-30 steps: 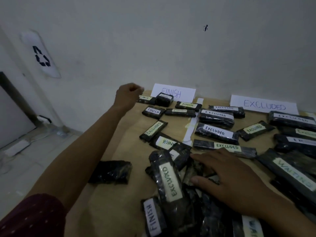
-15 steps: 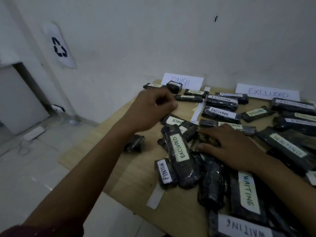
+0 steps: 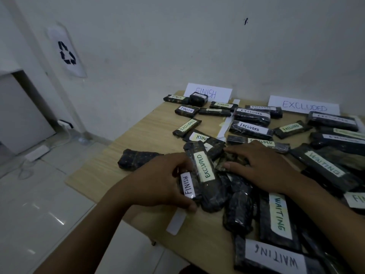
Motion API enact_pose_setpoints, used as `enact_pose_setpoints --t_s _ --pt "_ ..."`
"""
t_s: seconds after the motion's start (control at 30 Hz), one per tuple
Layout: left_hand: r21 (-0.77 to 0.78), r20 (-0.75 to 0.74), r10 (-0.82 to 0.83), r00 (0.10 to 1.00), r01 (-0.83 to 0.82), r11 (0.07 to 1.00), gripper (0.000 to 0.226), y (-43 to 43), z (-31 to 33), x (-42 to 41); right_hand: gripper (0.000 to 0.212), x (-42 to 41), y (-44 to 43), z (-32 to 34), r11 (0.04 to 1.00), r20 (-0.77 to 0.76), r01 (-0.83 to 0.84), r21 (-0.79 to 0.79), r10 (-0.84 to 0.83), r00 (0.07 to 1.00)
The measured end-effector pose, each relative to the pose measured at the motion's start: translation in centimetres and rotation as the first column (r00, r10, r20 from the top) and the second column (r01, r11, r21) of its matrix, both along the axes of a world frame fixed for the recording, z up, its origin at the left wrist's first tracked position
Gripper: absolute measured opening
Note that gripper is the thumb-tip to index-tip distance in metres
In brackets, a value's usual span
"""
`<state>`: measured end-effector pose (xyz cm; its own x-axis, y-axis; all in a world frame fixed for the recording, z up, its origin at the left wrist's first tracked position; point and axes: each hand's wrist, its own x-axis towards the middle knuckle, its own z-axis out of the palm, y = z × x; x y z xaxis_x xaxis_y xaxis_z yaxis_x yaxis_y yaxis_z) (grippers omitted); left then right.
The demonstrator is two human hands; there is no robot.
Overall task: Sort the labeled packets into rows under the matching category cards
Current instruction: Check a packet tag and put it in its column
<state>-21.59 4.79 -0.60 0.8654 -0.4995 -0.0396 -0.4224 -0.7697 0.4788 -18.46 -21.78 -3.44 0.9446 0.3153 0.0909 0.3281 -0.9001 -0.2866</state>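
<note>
Dark wrapped packets with white labels cover a wooden table (image 3: 142,135). My left hand (image 3: 158,182) curls around a small FINISH packet (image 3: 188,184) at the front of the loose pile, thumb below it and fingers above. Beside it lies a long EXCLUDED packet (image 3: 205,171). My right hand (image 3: 262,169) rests flat on the pile with fingers spread. At the wall stand a FINISH card (image 3: 207,92) with FINISH packets (image 3: 186,110) below it, and an EXCLUDED card (image 3: 304,105) with EXCLUDED packets (image 3: 250,128) below.
WAITING packets (image 3: 280,214) lie at the right and front. An unlabeled dark packet (image 3: 136,158) sits alone at the left. One EXCLUDED packet (image 3: 186,126) lies under the FINISH rows. The table's left edge drops to a tiled floor (image 3: 39,194).
My left hand has come back from the FINISH rows at the wall down to the pile and taken hold of the small FINISH packet. The right hand has stayed on the pile.
</note>
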Motion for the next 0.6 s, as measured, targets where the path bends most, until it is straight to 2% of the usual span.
enact_pose_setpoints --t_s 0.07,0.1,0.17,0.2,0.27,0.37,0.5,0.6 --pt "-0.254 -0.084 -0.019 0.996 -0.003 0.967 0.059 0.6 0.2 0.5 0.068 0.0 0.0 0.0 1.0 -0.003 0.002 0.004 -0.002 1.0" --pt "-0.395 -0.144 -0.061 0.988 0.0 0.919 0.057 0.9 0.2 1.0 0.067 0.0 0.0 0.0 1.0 -0.002 0.003 0.008 -0.002 1.0" --pt "-0.657 -0.242 -0.159 0.957 -0.041 0.753 0.057 1.2 0.3 2.3 0.065 -0.1 0.0 0.1 1.0 0.0 0.003 0.012 -0.003 1.0" --pt "-0.729 -0.263 -0.18 0.948 -0.072 0.681 0.057 1.2 0.3 3.3 0.064 -0.1 0.0 0.1 1.0 -0.002 0.004 0.013 -0.004 1.0" --pt "-0.781 -0.245 -0.155 0.957 -0.1 0.616 0.057 0.7 0.6 5.4 0.063 -0.2 0.1 0.3 1.0 -0.009 0.009 0.016 -0.008 1.0" --pt "-0.797 -0.21 -0.058 0.976 -0.137 0.588 0.058 -0.2 1.4 9.2 0.072 -0.3 0.1 0.4 1.0 -0.009 0.004 0.028 -0.004 1.0" --pt "-0.804 -0.308 0.073 0.949 -0.301 0.514 0.046 -0.6 1.9 14.7 0.072 -0.4 0.1 0.8 1.0 -0.023 0.003 0.028 -0.003 1.0" --pt "-0.755 -0.341 0.252 0.906 -0.423 0.501 0.033 -0.2 1.5 18.7 0.066 -0.3 0.1 0.8 1.0 -0.029 -0.004 0.028 0.005 1.0"
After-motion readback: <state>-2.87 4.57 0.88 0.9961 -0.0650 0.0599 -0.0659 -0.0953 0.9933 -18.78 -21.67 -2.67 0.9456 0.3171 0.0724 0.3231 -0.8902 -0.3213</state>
